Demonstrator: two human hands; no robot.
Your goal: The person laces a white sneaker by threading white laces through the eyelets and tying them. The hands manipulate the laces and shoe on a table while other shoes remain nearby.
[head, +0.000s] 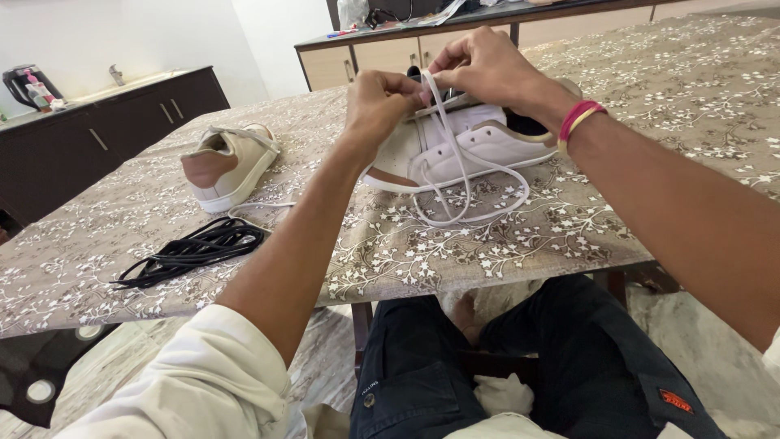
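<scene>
As we look down past our knees, the white shoe (467,146) lies on its side on the surface (650,106), straight ahead of us near the middle of the patterned cloth. Our left hand (375,102) is closed on the shoe's upper part, thumb and fingers pinched together near the eyelets, and our right hand (479,65) is closed too, pinching the white lace (459,175) just above the tongue. From there the lace falls in long loops over the sole and onto the cloth in front of the shoe.

We judge the lace to be light, limp and a little slippery, so it is best held close to its end, between fingertips, where it can be steered. The shoe looks light but firm in the sole and soft in the upper; a hold around the upper keeps it from rolling.

To the left stands the second shoe (230,167), upright and well apart, its own white lace trailing beside it. Nearer to us lies a bundle of black laces (195,248) (loosely gathered, ends spread toward the surface's edge). Nothing lies between our hands and the shoe; only the slack loops could snag. A dark cabinet (106,138) stands beyond.
</scene>
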